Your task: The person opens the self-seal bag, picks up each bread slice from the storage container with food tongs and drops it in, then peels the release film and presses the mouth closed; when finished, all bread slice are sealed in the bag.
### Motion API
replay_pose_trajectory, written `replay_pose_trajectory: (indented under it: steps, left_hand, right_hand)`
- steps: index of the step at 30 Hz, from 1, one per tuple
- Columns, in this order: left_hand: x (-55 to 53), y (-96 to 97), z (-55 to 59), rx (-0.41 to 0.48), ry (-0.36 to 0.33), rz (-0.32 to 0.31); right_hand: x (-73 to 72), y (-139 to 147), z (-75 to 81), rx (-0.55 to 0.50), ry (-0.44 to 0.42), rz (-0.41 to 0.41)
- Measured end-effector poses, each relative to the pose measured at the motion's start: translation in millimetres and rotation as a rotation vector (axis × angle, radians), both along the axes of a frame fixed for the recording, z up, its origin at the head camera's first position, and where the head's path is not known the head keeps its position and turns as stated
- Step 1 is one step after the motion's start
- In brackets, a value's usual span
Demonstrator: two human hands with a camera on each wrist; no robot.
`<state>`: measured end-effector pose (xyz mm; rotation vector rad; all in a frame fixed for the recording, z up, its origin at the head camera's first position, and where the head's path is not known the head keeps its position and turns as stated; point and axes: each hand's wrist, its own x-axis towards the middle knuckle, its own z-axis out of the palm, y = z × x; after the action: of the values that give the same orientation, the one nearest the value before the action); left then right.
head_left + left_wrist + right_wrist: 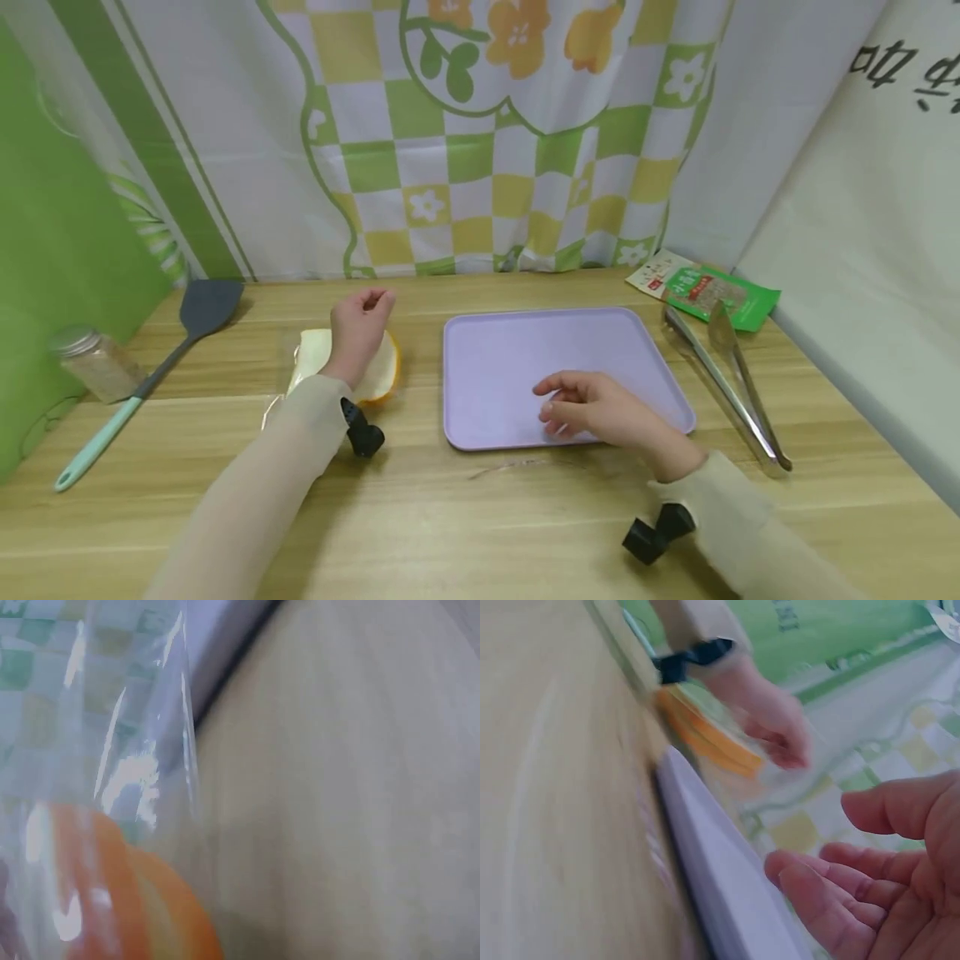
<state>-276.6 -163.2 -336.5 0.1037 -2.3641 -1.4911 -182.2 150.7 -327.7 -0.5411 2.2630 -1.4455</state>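
Bread slices [386, 367] with an orange-brown crust lie at the left, partly hidden by my left arm. A clear plastic bag [135, 750] surrounds the bread and rises above it in the left wrist view. My left hand [360, 325], raised over the bread, has curled fingers and appears to pinch the bag's film; the contact itself is hard to see. My right hand [600, 408] hovers above the front of a lilac tray [510, 358], fingers loosely bent, thumb apart, holding nothing.
A thin clear strip [525, 465] lies before the tray. Metal tongs [727, 383] and a green food packet [712, 292] are at the right. To the left are a spatula [157, 375] and a lidded jar [97, 364]. A checkered curtain [480, 167] hangs behind.
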Motion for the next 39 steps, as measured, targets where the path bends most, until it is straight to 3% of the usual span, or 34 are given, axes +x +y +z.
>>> replay_pose_trajectory:
  steps: [3,7,10,15,18,23,29,39]
  left_hand:
    - [3.0,-1.2,13.4,0.018,0.111,0.069]
    - [7.5,-1.8,29.0,0.022,0.221,0.116]
    - [12.7,-1.2,39.3,0.032,0.270,0.123]
    - [23.4,0.1,50.8,0.043,0.341,0.135]
    - [27.5,-0.1,52.7,0.054,0.378,0.137]
    - [30.2,1.3,51.8,0.075,0.432,0.135]
    - [33.1,4.6,53.4,0.128,0.478,0.214]
    - [39.7,12.2,58.4,0.144,0.560,0.244]
  right_hand:
    - [-2.0,-26,-5.7,-0.047,-0.049,-0.022]
    - [-2.7,-57,-11.1,-0.171,-0.089,-0.087]
    - [-3.2,-75,-13.8,-0.270,-0.103,-0.130]
    - [-6.6,-99,-21.2,-0.350,-0.152,-0.162]
    - [-10.4,-113,-27.2,-0.411,-0.191,-0.193]
    - [-10.4,-139,-34.6,-0.608,-0.243,-0.327]
    - [-2.3,-161,-38.5,-0.743,-0.217,-0.437]
    - [-7.7,-170,-37.5,-0.870,-0.170,-0.465]
